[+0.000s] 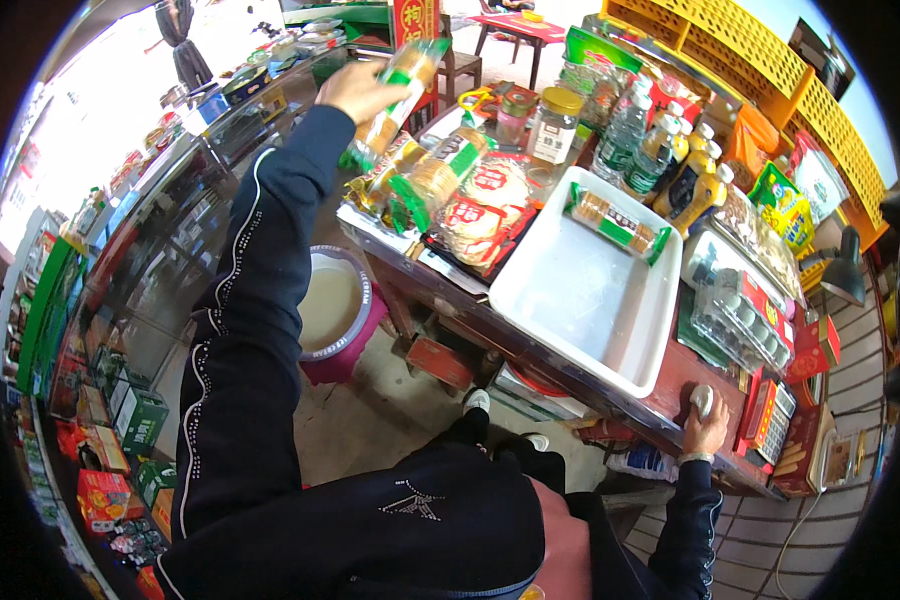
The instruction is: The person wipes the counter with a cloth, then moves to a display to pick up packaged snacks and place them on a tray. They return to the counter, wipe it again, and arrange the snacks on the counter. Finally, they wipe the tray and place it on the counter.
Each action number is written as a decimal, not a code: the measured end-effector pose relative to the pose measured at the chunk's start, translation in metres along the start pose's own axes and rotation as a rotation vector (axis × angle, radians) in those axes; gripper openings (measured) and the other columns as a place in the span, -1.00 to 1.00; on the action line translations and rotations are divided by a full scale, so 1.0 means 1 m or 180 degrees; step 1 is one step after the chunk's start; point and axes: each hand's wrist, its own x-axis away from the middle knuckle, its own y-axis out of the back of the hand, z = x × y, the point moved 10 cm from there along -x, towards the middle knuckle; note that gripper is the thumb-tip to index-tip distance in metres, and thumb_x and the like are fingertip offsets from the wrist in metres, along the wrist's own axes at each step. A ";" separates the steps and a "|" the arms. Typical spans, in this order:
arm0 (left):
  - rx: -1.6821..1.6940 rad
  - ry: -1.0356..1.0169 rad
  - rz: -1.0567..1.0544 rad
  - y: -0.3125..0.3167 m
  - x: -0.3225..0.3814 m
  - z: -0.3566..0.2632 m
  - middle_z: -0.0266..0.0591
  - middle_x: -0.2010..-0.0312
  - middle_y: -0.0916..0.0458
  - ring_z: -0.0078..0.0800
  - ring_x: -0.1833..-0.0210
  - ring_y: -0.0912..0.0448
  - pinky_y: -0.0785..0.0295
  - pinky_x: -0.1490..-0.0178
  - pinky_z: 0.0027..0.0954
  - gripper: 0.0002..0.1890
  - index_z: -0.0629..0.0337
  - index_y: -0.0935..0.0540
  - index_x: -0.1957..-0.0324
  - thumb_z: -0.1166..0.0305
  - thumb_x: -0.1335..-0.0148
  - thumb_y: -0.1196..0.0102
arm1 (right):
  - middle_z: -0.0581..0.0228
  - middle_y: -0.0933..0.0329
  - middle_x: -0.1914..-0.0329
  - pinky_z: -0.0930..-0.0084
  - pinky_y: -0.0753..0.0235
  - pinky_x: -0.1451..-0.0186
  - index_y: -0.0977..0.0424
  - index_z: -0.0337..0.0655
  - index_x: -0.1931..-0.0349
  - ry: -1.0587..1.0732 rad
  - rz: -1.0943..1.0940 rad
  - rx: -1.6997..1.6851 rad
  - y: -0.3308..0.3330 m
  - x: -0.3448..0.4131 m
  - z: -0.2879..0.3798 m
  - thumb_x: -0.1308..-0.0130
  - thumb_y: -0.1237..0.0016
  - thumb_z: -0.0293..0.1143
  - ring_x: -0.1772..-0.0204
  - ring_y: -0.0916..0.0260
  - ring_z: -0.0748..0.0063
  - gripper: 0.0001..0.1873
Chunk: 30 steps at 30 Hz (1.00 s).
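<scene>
My left hand (366, 91) is raised over the far left of the table, gripping a clear-wrapped roll of round biscuits (411, 73) with green ends and a green-and-white band. Below it, similar biscuit packs (450, 161) lie beside red-and-clear food packets (474, 217). A white plastic tray (570, 315) spans the middle of the table, with one biscuit roll (619, 223) lying inside at its far end. At the table's right end, my right hand (706, 433) rests with its fingers on a small white rounded object (701, 399), whose kind I cannot tell.
Water bottles (624, 139), a gold-lidded jar (555, 124) and yellow-capped bottles (694, 191) line the table's back. An egg carton (746, 319) and a calculator (774, 424) sit on the right. A pink bucket (341, 322) stands on the floor; a glass display counter (187, 217) runs along the left.
</scene>
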 end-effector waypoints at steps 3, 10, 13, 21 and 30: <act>0.0080 0.0358 0.0518 -0.040 0.020 0.045 -0.02 0.21 -0.72 -0.29 0.18 -0.68 -0.49 0.03 -0.32 -0.39 0.12 -0.68 0.01 -0.05 0.07 -0.26 | 0.08 -0.45 -0.02 0.06 -0.39 -0.06 -0.39 -0.07 -0.18 -0.0103 0.0085 0.0136 -0.004 0.001 -0.007 -0.10 -0.14 -0.29 -0.09 -0.37 -0.09 -0.43; -0.0263 0.0440 0.1025 -0.090 0.030 0.048 0.07 0.06 -0.65 -0.17 0.00 -0.63 -0.44 -0.13 -0.26 -0.21 0.14 -0.62 -0.08 -0.24 0.11 -0.30 | 0.03 -0.44 -0.10 0.00 -0.39 -0.09 -0.38 -0.08 -0.19 -0.0044 0.0026 0.0103 -0.009 0.001 -0.017 -0.13 -0.12 -0.27 -0.12 -0.37 -0.14 -0.44; -0.0300 0.0286 0.0683 -0.097 0.024 0.054 0.06 0.11 -0.67 -0.13 0.02 -0.63 -0.46 -0.09 -0.22 -0.21 0.15 -0.69 0.06 -0.38 0.08 -0.19 | 0.02 -0.44 -0.10 0.00 -0.39 -0.10 -0.38 -0.08 -0.19 -0.0145 0.0074 0.0171 -0.010 0.002 -0.018 -0.14 -0.11 -0.28 -0.12 -0.36 -0.15 -0.44; 0.0043 0.0289 0.0818 -0.108 0.018 0.059 0.04 0.30 -0.69 -0.06 0.18 -0.65 -0.47 0.04 -0.19 -0.38 0.09 -0.72 0.13 -0.28 -0.20 -0.01 | -0.05 -0.45 -0.09 0.04 -0.38 -0.12 -0.38 -0.08 -0.19 -0.0108 0.0070 -0.0020 -0.009 0.001 -0.018 -0.10 -0.12 -0.28 -0.12 -0.35 -0.18 -0.42; 0.0007 -0.0954 0.0023 -0.049 0.030 -0.099 0.02 0.22 -0.68 -0.16 0.14 -0.66 -0.51 0.07 -0.27 -0.46 0.16 -0.65 0.03 -0.11 -0.20 -0.14 | 0.01 -0.45 -0.05 0.03 -0.41 -0.08 -0.41 0.00 -0.14 0.0092 -0.0095 -0.0037 -0.001 -0.003 0.000 -0.05 -0.16 -0.31 -0.10 -0.38 -0.13 -0.45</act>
